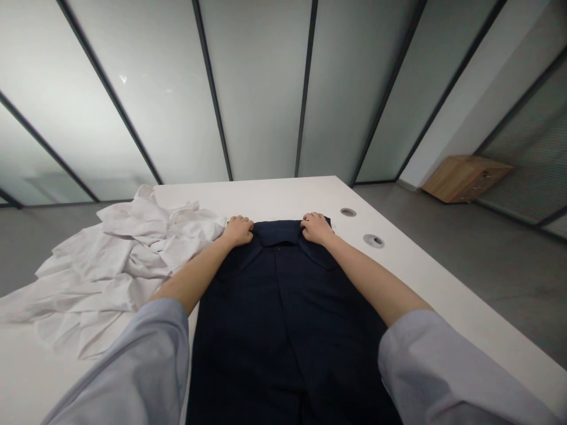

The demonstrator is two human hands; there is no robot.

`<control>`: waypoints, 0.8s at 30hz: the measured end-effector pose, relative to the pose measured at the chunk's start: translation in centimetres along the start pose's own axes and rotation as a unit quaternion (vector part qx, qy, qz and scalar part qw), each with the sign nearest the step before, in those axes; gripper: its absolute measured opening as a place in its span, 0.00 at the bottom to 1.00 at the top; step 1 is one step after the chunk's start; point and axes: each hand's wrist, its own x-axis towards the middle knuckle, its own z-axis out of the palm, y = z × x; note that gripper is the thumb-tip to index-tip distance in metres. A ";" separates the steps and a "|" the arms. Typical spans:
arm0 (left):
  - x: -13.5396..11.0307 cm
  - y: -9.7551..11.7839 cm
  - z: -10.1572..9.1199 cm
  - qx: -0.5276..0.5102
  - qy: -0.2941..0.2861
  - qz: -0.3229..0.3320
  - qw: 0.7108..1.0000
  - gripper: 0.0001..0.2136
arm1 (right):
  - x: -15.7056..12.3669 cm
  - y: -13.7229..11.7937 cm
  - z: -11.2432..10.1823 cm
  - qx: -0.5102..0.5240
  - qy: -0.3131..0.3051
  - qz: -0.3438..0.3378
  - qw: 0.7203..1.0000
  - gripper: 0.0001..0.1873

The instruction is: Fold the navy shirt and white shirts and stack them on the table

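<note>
A pair of dark navy trousers [283, 307] lies flat on the white table, its waistband at the far end and its legs running toward me. My left hand [240, 230] is closed on the left side of the waistband, fingers curled over its top edge. On the right side of the same waistband, my right hand [316, 227] grips in a similar way. Between the two hands the middle of the waistband bows open slightly at the front. The undersides of my fingers are hidden by the cloth and my knuckles.
Crumpled white garments [115, 260] are heaped at the left, close to my left forearm. The white table [416, 277] has two round cable grommets [374, 241] near its right edge. Behind stand frosted glass panels [261, 88]; a wooden cabinet [463, 177] is on the floor at right.
</note>
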 end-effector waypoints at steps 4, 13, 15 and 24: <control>0.6 3.2 -0.5 -0.068 0.076 -0.061 0.993 0.17 | 0.4 -2.4 0.0 0.062 0.031 0.050 0.996 0.25; 0.6 4.9 2.8 -0.128 -0.087 -0.206 0.966 0.39 | -0.1 -2.8 2.6 0.112 -0.141 0.193 0.965 0.45; 0.2 3.8 3.1 -0.125 -0.088 -0.224 0.963 0.40 | -0.4 -1.7 2.8 0.109 -0.138 0.205 0.963 0.45; 0.0 1.7 1.9 -0.152 -0.100 -0.237 0.954 0.36 | -1.3 1.4 1.8 0.114 -0.118 0.249 0.954 0.40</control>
